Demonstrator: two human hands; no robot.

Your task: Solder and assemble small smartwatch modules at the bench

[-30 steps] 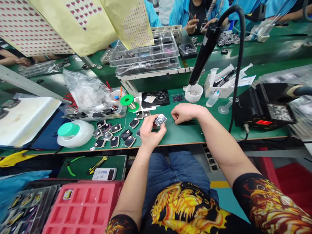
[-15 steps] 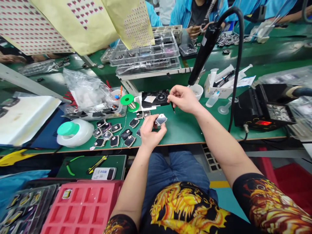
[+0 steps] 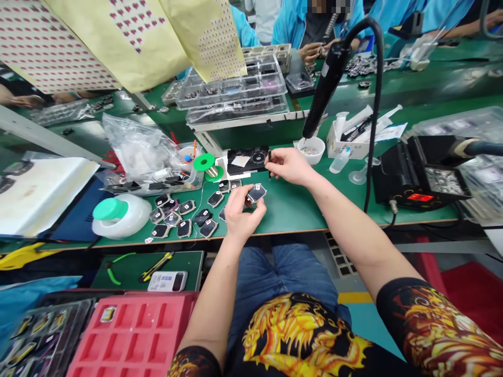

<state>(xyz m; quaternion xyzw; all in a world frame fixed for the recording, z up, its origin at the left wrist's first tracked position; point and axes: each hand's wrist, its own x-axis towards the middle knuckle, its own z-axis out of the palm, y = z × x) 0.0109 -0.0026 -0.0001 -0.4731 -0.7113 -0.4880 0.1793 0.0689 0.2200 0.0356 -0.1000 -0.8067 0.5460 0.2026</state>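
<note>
A watch case with a dark glass face and a small white sticker is pinched between the thumb and fingers of my left hand, just above the green bench. My right hand grips a slim black stick-like tool, held nearly upright to the upper right of the case and apart from it; its exact kind is too small to tell. To the left of my left hand, several similar watch cases lie face up. Behind my hands is a black tray with a pale square on it.
A soldering iron hangs over a white cup, its cord looping down to a black station. Around the bench stand a solder wire spool, a green-capped white bottle and a syringe box. A red foam tray sits lower left.
My left hand has tilted the watch case, so its face now looks dark instead of bright with glare. My right hand has shifted slightly left, and its black tool stands more upright.
</note>
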